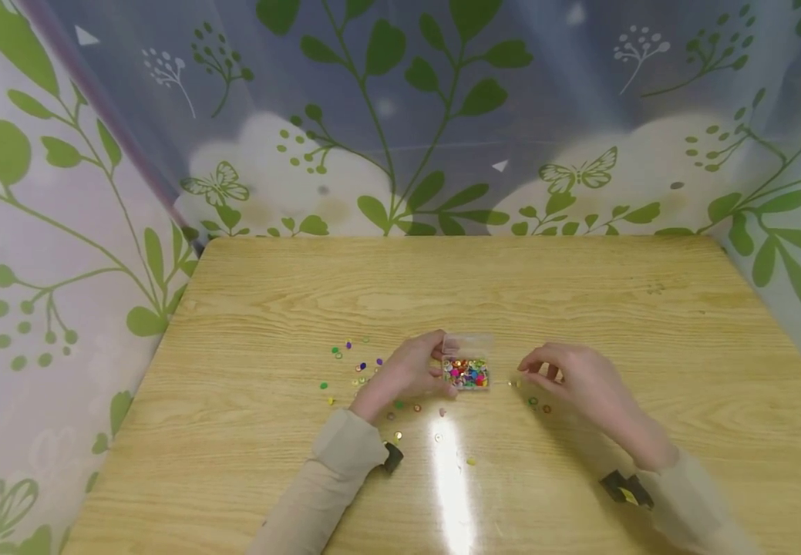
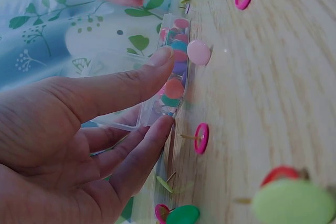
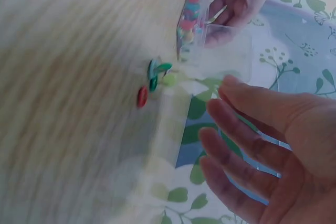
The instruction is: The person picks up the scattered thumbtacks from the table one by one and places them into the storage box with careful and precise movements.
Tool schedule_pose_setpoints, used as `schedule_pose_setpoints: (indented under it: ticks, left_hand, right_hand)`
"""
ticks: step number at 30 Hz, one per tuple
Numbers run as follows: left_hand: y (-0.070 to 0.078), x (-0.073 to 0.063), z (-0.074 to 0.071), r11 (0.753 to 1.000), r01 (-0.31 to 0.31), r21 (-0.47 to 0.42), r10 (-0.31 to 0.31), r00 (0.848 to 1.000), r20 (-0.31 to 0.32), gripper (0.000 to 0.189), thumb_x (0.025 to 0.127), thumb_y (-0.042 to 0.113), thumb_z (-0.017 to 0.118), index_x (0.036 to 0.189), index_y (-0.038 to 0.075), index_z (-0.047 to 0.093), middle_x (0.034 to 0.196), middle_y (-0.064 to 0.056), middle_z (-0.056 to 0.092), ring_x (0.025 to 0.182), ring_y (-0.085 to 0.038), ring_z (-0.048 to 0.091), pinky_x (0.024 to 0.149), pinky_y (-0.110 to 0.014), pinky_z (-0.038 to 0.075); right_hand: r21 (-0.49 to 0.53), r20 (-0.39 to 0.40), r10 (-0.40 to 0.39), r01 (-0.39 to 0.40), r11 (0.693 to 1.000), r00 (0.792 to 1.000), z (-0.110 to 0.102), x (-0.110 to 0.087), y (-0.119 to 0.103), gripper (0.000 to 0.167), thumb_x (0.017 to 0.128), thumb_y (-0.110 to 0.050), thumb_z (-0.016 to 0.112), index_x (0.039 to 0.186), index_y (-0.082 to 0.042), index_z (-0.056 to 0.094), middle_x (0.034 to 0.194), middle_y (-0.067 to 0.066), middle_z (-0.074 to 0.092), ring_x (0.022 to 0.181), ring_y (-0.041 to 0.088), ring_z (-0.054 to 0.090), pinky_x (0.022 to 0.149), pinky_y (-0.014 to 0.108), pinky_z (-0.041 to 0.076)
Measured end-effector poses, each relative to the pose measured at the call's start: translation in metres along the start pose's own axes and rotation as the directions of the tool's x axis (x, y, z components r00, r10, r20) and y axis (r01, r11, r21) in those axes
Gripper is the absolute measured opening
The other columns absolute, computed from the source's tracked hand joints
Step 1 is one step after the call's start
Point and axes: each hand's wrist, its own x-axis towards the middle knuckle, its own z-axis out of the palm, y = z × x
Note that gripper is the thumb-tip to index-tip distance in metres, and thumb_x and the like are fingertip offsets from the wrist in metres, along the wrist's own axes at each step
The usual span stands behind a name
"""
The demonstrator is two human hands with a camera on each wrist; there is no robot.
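Observation:
My left hand (image 1: 410, 370) grips a small clear plastic box (image 1: 467, 388) at its left side, thumb at the near edge and fingers behind. The box stands on the table with its clear lid (image 3: 228, 51) raised, and many-coloured thumbtacks (image 1: 466, 373) fill it. To the right of the box, my right hand (image 1: 583, 381) hovers low with loosely bent fingers. In the right wrist view a yellow-green thumbtack (image 3: 169, 80) lies just short of the thumb tip, seemingly apart from it. Beside that tack are green tacks (image 3: 153, 72) and a red tack (image 3: 142, 97).
Loose thumbtacks lie scattered left of the box, such as a green one (image 1: 324, 385), and nearer the front, such as a yellow one (image 1: 471, 461). Some show pins sticking out, like a pink one (image 2: 201, 138). A leaf-patterned curtain (image 1: 400, 116) borders the wooden table (image 1: 268, 293).

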Motion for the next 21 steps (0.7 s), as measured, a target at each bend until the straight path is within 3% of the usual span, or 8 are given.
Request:
schedule_pose_setpoints:
  ticks: [10,21]
  left_hand:
    - [0.001,-0.001,-0.001,1.0,-0.001,0.001,0.001,1.0,-0.002,0.066,0.077,0.013,0.089,0.135,0.014,0.056,0.132,-0.007,0.06,0.109,-0.024,0.067,0.092,-0.032,0.056]
    - [0.0,0.0,0.0,1.0,-0.018,0.006,0.018,1.0,0.001,0.067,0.076,0.013,0.089,0.134,0.012,0.056,0.131,-0.009,0.061,0.108,-0.026,0.067,0.092,-0.032,0.056]
  right_hand:
    - [0.03,0.133,0.002,-0.006,1.0,0.991,-0.004,-0.018,0.014,0.015,0.078,-0.019,0.086,0.079,-0.024,0.073,0.073,-0.018,0.067,0.06,-0.005,0.051,0.052,0.019,0.043]
    - [0.029,0.164,0.017,-0.022,0.999,0.986,0.001,-0.023,0.022,0.014,0.079,-0.018,0.085,0.079,-0.025,0.073,0.077,-0.016,0.07,0.064,-0.004,0.056,0.057,0.022,0.048]
